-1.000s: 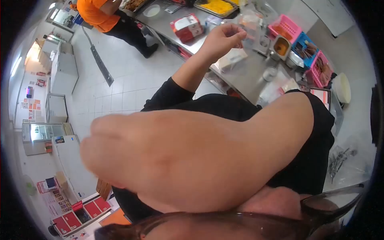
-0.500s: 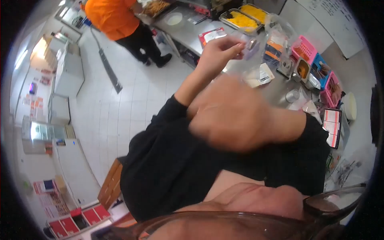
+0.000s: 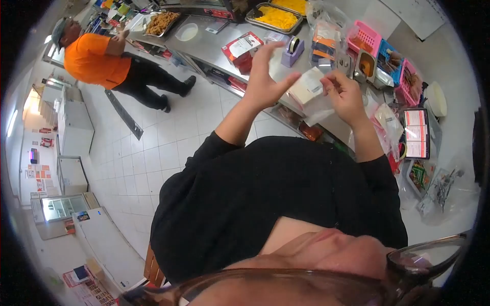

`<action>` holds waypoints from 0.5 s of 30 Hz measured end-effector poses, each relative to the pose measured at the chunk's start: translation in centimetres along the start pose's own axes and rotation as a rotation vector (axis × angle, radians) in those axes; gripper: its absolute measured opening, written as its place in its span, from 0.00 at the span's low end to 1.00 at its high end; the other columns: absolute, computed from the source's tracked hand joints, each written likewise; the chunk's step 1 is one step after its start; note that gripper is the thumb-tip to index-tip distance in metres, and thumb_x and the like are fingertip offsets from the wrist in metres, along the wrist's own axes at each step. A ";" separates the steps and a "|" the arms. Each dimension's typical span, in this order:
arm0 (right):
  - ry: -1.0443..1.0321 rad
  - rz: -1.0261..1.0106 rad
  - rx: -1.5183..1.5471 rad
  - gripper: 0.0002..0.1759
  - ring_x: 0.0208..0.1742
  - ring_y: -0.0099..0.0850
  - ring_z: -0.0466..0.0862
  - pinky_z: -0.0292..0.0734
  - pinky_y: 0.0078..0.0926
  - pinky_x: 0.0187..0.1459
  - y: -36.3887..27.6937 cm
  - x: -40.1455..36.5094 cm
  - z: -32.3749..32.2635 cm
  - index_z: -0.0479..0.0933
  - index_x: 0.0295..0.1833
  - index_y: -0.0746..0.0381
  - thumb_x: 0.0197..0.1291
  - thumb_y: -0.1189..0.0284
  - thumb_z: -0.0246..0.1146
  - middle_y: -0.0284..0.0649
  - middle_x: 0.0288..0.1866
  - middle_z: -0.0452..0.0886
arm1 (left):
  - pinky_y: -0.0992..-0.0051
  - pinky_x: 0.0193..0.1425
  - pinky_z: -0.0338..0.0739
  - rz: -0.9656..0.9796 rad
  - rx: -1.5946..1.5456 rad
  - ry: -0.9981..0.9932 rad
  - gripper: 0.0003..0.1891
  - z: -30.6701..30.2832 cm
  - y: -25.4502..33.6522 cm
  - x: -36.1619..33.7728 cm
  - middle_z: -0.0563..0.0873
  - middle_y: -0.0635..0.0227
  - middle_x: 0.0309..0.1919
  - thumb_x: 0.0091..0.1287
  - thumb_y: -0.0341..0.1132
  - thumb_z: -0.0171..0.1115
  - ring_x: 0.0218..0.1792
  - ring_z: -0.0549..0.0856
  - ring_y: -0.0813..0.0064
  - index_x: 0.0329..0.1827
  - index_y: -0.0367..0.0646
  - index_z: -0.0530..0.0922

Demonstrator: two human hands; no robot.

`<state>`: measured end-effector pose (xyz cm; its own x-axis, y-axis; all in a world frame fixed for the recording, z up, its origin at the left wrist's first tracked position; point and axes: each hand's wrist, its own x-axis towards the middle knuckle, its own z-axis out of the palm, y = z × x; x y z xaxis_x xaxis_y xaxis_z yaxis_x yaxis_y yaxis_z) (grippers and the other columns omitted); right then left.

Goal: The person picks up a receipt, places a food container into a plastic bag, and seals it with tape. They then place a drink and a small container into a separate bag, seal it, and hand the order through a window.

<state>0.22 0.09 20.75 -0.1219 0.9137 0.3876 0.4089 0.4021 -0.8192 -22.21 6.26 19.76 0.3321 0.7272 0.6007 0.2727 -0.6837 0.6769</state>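
Note:
My left hand [image 3: 268, 81] is raised near the counter's edge, thumb and fingers spread apart, with nothing visible in it. My right hand [image 3: 348, 99] has its thumb and fingertips pinched together; what lies between them, if anything, is too small to make out. Between the hands is a whitish packet [image 3: 306, 87] with a printed label, close to the right fingertips. Clear plastic [image 3: 320, 115] hangs below it, beside the right hand. Beyond the packet stands a purple tape dispenser [image 3: 292, 53]. A red and white box [image 3: 244, 50] lies behind my left fingers.
Trays of yellow shredded food [image 3: 278, 18] sit at the back of the counter. Pink baskets [image 3: 364, 36], a blue basket and metal containers line the right. A tablet-like panel [image 3: 416, 133] stands nearer. A person in an orange shirt [image 3: 97, 58] stands at the far left.
My right hand, blurred across the front before, has moved away to beside the packet. The left hand has shifted left and its fingers have spread. The person in orange appears farther left.

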 end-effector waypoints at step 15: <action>0.071 -0.171 -0.441 0.15 0.28 0.26 0.76 0.70 0.25 0.33 4.0 -2.6 -4.2 0.77 0.35 0.66 0.60 0.65 0.69 0.38 0.27 0.79 | 0.78 0.41 0.75 -0.506 -0.477 -0.805 0.12 7.9 -1.6 -0.2 0.87 0.72 0.31 0.67 0.40 0.68 0.35 0.81 0.84 0.38 0.39 0.86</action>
<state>5.95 -0.92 18.28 -0.1648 0.8244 0.5414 0.7349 0.4688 -0.4901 -15.56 6.67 15.19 0.8262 0.5464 -0.1371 0.2215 -0.0913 0.9709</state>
